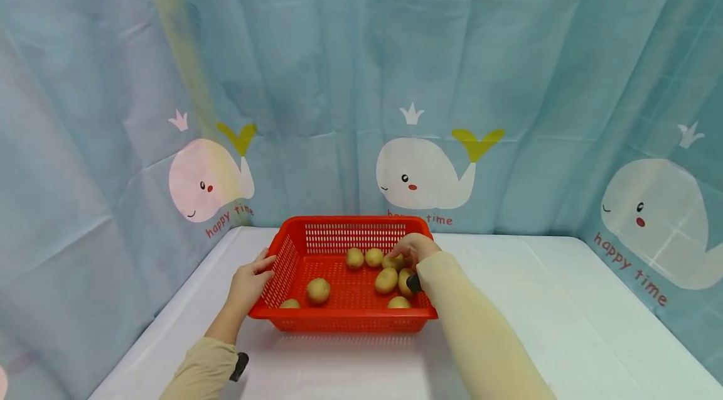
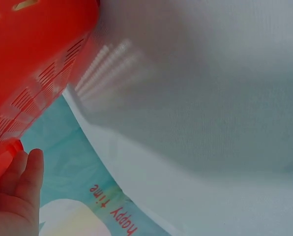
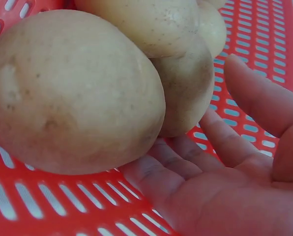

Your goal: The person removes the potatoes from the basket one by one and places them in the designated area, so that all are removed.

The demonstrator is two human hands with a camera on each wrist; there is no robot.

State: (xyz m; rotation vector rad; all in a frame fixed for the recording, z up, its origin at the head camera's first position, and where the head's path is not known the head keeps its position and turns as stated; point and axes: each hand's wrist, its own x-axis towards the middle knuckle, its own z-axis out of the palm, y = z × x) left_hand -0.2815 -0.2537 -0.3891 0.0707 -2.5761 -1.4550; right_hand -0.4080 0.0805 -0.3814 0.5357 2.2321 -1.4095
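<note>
A red plastic basket (image 1: 350,313) with slotted walls holds several potatoes. My left hand (image 1: 248,284) rests against its left rim; in the left wrist view, straight fingers (image 2: 31,177) touch the basket's outer side. Inside the right end, my right hand (image 1: 417,247) reaches down among the clustered potatoes (image 1: 386,281). Seen from the right wrist, the fingers touch the lower side of a large potato (image 3: 73,93) and a second potato (image 3: 188,93) behind it. The thumb stands apart from them. Some fingertips are hidden under the potatoes.
One potato (image 1: 318,291) lies apart in the basket's left half, and another (image 1: 290,304) is partly hidden by the front rim. A white-covered table (image 1: 525,299) extends to both sides. A blue whale-print curtain (image 1: 316,167) hangs behind the basket.
</note>
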